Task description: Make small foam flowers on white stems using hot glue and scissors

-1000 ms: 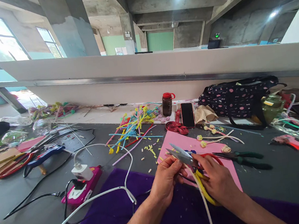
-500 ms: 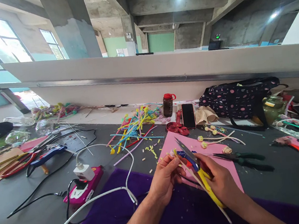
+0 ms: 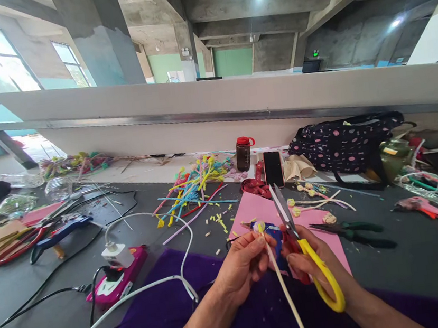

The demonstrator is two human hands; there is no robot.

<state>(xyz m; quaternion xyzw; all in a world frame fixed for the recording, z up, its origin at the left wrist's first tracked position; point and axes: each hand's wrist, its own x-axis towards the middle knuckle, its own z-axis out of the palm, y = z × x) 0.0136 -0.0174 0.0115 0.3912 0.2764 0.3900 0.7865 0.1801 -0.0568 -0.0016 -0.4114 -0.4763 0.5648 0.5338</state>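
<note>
My left hand (image 3: 243, 267) pinches a thin cream pipe cleaner stem (image 3: 286, 291) near its top, where a small cream and yellow bud (image 3: 259, 227) sits. The stem slants down toward the lower edge of the view. My right hand (image 3: 315, 269) grips yellow-and-red-handled scissors (image 3: 300, 239), blades closed and pointing up and away, just right of the stem. Both hands hover over a pink sheet (image 3: 285, 217) and a purple cloth (image 3: 173, 308) on the dark table.
Coloured pipe cleaners (image 3: 195, 185) and cut bits lie behind the pink sheet. Green pliers (image 3: 350, 230), a phone (image 3: 272, 168), a brown bottle (image 3: 244, 153) and a dotted bag (image 3: 344, 146) are to the right. A white charger cable and pink power strip (image 3: 116, 275) lie left.
The scissors swung from lying across the stem with blades leftward to upright, blades closed and pointing away. My left hand kept its pinch on the stem, which now hangs steeper.
</note>
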